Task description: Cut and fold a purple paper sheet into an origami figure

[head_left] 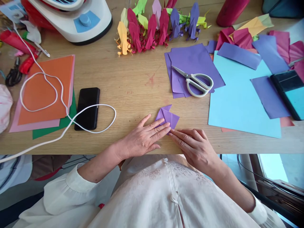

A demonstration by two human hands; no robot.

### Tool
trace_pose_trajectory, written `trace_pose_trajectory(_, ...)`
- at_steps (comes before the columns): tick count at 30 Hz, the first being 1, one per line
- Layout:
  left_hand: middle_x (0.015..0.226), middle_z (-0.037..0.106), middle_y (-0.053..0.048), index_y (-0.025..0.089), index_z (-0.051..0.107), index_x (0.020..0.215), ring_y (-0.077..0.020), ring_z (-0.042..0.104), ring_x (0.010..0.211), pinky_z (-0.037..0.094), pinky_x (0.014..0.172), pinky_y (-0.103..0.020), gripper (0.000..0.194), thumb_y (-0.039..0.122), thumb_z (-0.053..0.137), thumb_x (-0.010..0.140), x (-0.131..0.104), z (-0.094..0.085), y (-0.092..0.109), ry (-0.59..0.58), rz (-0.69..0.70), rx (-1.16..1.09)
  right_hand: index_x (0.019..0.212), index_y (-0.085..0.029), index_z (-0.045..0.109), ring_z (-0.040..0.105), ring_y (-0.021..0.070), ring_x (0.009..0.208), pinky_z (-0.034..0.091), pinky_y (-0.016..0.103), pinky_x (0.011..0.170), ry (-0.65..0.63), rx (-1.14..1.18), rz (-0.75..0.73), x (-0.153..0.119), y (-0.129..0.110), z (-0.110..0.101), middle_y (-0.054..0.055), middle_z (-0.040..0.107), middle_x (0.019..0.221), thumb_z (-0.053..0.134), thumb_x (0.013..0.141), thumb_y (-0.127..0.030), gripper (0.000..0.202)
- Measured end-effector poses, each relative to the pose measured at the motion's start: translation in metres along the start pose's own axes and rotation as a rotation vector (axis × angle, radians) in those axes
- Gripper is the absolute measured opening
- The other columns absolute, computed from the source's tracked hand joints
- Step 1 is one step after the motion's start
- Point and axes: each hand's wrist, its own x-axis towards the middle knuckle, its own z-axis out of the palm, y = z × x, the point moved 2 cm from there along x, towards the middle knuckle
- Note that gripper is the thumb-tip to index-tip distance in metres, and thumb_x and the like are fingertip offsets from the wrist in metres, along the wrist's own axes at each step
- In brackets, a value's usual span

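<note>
A small piece of purple origami paper (173,119), folded with pointed flaps, lies on the table near its front edge. My left hand (147,136) rests flat over its left and lower part, fingers stretched out and thumb apart. From the right, my right hand (193,144) reaches its lower corner, with the index fingertip on the paper and the other fingers bent in. The right thumb is hidden under the hand. Beyond the folded paper, scissors (198,83) with pale handles lie on a stack of purple sheets (190,57).
Folded paper figures (152,30) in several colours stand at the back. A black phone (85,107) lies left, crossed by a white cable (111,119), beside orange paper (45,95). A white machine (95,19) stands back left. At right are a light-blue sheet (234,104) and paper scraps.
</note>
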Motion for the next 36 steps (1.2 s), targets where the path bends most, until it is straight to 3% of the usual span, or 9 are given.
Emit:
trace_pose_trajectory(6, 0.159, 0.037, -0.014, 0.013, 0.024, 0.157, -0.0286, 0.028, 0.150, 0.013, 0.123, -0.057, 0.064, 0.040, 0.044, 0.102, -0.0007, -0.0005, 0.0008, -0.052, -0.003, 0.026, 0.153, -0.021, 0.038, 0.055, 0.0262, 0.121, 0.041, 0.044, 0.090, 0.000, -0.005, 0.006, 0.0020, -0.0006, 0.0006, 0.007, 0.054, 0.148, 0.050, 0.096, -0.010, 0.059)
trace_pose_trajectory(15, 0.158, 0.039, -0.015, 0.014, 0.027, 0.156, -0.0297, 0.029, 0.150, 0.013, 0.122, -0.057, 0.063, 0.041, 0.044, 0.101, 0.0005, -0.0016, 0.0007, -0.061, 0.006, 0.031, 0.149, -0.026, 0.046, 0.057, 0.0263, 0.118, 0.044, 0.044, 0.089, 0.016, -0.024, 0.013, 0.0026, -0.0011, 0.0017, 0.007, 0.057, 0.146, 0.052, 0.095, -0.011, 0.057)
trace_pose_trajectory(22, 0.159, 0.037, -0.015, 0.011, 0.032, 0.154, -0.0284, 0.026, 0.151, 0.014, 0.123, -0.053, 0.060, 0.041, 0.042, 0.102, -0.0023, 0.0011, -0.0001, -0.010, -0.003, 0.045, 0.150, -0.018, 0.042, 0.056, 0.0251, 0.119, 0.043, 0.044, 0.088, 0.030, -0.027, 0.003, 0.0029, -0.0012, 0.0028, 0.007, 0.055, 0.147, 0.051, 0.096, -0.010, 0.056)
trace_pose_trajectory(26, 0.156, 0.042, -0.013, 0.015, 0.040, 0.151, -0.0281, 0.031, 0.149, 0.017, 0.123, -0.052, 0.055, 0.039, 0.047, 0.101, -0.0034, 0.0020, 0.0001, 0.013, -0.008, 0.044, 0.147, -0.018, 0.046, 0.057, 0.0261, 0.119, 0.042, 0.045, 0.089, 0.019, -0.024, 0.008, 0.0014, -0.0006, 0.0025, 0.008, 0.055, 0.147, 0.051, 0.097, -0.012, 0.051)
trace_pose_trajectory(30, 0.154, 0.046, -0.012, 0.016, 0.044, 0.148, -0.0283, 0.035, 0.147, 0.017, 0.123, -0.053, 0.052, 0.039, 0.046, 0.102, -0.0027, 0.0018, -0.0008, 0.021, -0.003, 0.043, 0.139, -0.018, 0.052, 0.056, 0.0256, 0.122, 0.041, 0.043, 0.091, 0.025, 0.025, -0.008, -0.0005, 0.0008, -0.0012, 0.010, 0.056, 0.146, 0.052, 0.097, -0.013, 0.042)
trace_pose_trajectory(36, 0.154, 0.046, -0.012, 0.016, 0.044, 0.148, -0.0285, 0.035, 0.147, 0.017, 0.123, -0.055, 0.052, 0.040, 0.046, 0.102, -0.0026, 0.0013, -0.0017, 0.027, 0.000, 0.034, 0.111, -0.017, 0.057, 0.059, 0.0225, 0.117, 0.042, 0.039, 0.087, 0.065, 0.111, 0.032, 0.0006, 0.0026, -0.0059, 0.012, 0.059, 0.143, 0.049, 0.095, -0.005, 0.022)
